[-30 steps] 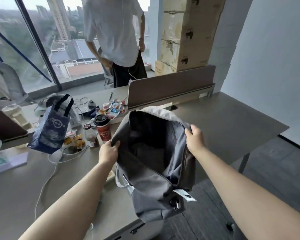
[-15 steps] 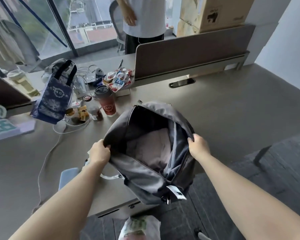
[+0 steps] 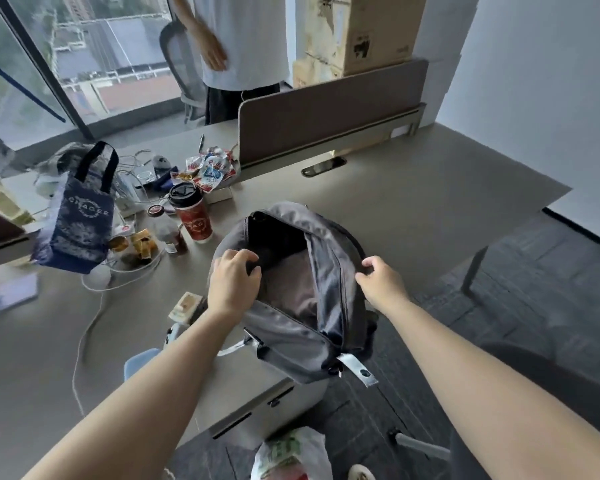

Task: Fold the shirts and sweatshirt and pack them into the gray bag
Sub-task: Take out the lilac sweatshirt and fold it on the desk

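Note:
The gray bag [image 3: 291,344] sits on the desk's front edge with its mouth wide, partly hanging over the edge. My left hand [image 3: 232,284] grips the left rim of the opening. My right hand [image 3: 381,284] pinches the right rim. Inside the bag a pale pinkish folded garment [image 3: 288,289] lies at the bottom. A white tag [image 3: 359,370] hangs from the bag's lower corner.
A red coffee cup [image 3: 192,216], a small bottle [image 3: 167,230], snack packets [image 3: 210,169] and a dark blue tote [image 3: 78,216] crowd the desk's left. A brown partition [image 3: 329,109] crosses the back. A person in a white shirt [image 3: 246,39] stands behind. A plastic bag [image 3: 291,455] lies on the floor.
The view has tilted downward and the bag has dropped lower onto the desk edge. My left hand has shifted further over the left rim; the pale garment inside shows more.

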A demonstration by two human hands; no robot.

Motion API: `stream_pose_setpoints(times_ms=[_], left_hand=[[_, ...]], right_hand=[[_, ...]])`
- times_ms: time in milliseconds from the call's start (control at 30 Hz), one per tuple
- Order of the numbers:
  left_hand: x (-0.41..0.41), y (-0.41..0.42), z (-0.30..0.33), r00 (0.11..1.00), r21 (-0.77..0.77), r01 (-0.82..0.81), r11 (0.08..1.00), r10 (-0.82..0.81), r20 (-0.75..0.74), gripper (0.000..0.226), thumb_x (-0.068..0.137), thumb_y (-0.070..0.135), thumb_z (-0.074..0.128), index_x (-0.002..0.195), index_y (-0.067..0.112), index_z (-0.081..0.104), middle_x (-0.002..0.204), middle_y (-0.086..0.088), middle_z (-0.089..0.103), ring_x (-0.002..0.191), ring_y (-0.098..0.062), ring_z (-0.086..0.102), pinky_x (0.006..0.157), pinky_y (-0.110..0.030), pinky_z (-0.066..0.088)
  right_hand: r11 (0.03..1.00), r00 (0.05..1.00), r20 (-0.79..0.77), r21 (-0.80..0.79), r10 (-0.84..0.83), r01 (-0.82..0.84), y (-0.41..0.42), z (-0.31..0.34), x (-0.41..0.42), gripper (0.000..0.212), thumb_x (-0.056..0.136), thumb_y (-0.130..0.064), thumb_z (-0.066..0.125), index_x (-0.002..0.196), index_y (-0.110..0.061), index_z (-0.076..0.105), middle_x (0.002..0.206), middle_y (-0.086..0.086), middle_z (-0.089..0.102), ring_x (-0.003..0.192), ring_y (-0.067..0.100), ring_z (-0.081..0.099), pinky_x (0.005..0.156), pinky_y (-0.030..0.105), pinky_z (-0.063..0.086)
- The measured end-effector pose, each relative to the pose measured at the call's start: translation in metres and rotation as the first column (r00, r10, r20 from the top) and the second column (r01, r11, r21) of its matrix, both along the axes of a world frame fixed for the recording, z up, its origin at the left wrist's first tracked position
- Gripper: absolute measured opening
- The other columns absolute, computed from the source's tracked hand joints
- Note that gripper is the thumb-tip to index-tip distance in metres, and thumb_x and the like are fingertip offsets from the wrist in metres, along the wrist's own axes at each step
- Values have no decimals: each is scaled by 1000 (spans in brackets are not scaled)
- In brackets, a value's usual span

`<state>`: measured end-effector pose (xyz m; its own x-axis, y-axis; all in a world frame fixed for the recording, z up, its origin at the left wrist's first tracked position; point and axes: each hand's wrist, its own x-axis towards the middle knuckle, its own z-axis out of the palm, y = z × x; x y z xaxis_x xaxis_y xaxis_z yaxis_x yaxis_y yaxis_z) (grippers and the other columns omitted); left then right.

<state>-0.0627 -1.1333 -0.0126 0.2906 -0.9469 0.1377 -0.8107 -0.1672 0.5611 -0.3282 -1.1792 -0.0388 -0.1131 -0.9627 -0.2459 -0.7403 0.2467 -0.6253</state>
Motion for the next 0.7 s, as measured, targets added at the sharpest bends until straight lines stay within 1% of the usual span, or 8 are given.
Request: stream_pose_setpoints(times_ms=[67, 167, 200, 300, 433, 500, 600, 700], left_hand=[[-20, 1, 6, 993, -36, 114, 993, -115, -29, 23, 87, 17, 60, 108, 16, 69, 112, -7, 62, 107, -27, 55, 92, -34, 45], [-64, 7, 14, 959, -33, 278, 960, -279, -52, 20, 90, 16, 56, 104, 16, 70, 107, -3, 60, 98, -23, 58, 83, -32, 48], [-82, 9, 16, 940, -36, 338, 941, -339, -46, 21, 90, 16, 55, 105, 15, 70, 107, -4, 61, 98, -24, 59, 82, -31, 48], [-142, 21, 24, 870, -41, 489, 872, -490, -59, 21, 89, 16, 57, 105, 15, 70, 107, -7, 63, 101, -26, 60, 86, -31, 46], [-232, 44, 36, 763, -44, 640, 767, -641, -85, 18, 87, 19, 58, 99, 17, 71, 101, -7, 62, 98, -27, 60, 85, -32, 47], [-279, 62, 44, 703, -49, 704, 709, -705, -93, 19, 87, 19, 57, 100, 19, 71, 102, -5, 62, 98, -25, 60, 85, -31, 48], [-351, 90, 51, 606, -24, 792, 610, -790, -97, 21, 89, 19, 55, 103, 18, 71, 108, -6, 61, 100, -26, 59, 86, -32, 48], [-425, 120, 56, 516, -20, 854, 520, -850, -102, 21, 89, 20, 54, 103, 19, 70, 109, -5, 61, 102, -26, 59, 87, -33, 48]], right_hand=[[999, 999, 4, -36, -40, 40, 23, 10, -5, 32, 93, -27, 53, 124, -21, 55, 108, 2, 66, 98, 26, 60, 77, 29, 44], [992, 993, 49, -62, -106, 109, 63, 22, -25, 27, 94, -25, 52, 120, -21, 57, 87, -10, 58, 89, 20, 57, 73, 28, 40], [988, 989, 72, -68, -131, 135, 76, 24, -35, 27, 93, -25, 51, 120, -22, 57, 84, -12, 55, 87, 19, 57, 70, 27, 41], [970, 971, 95, -83, -220, 228, 114, 34, -80, 26, 95, -28, 50, 120, -24, 56, 93, -8, 55, 82, 17, 60, 60, 23, 38], [916, 926, 97, -136, -366, 376, 166, 54, -157, 22, 96, -29, 50, 117, -27, 57, 99, -4, 60, 85, 21, 66, 73, 31, 50], [874, 890, 99, -165, -446, 457, 196, 63, -196, 21, 94, -28, 51, 114, -27, 59, 98, -3, 63, 85, 23, 66, 77, 33, 53], [796, 822, 95, -210, -562, 568, 245, 75, -255, 19, 93, -24, 52, 109, -26, 60, 92, -4, 65, 81, 22, 66, 76, 35, 54], [704, 739, 73, -253, -670, 663, 294, 89, -315, 22, 91, -25, 48, 108, -27, 61, 101, -3, 67, 82, 23, 65, 75, 33, 53]])
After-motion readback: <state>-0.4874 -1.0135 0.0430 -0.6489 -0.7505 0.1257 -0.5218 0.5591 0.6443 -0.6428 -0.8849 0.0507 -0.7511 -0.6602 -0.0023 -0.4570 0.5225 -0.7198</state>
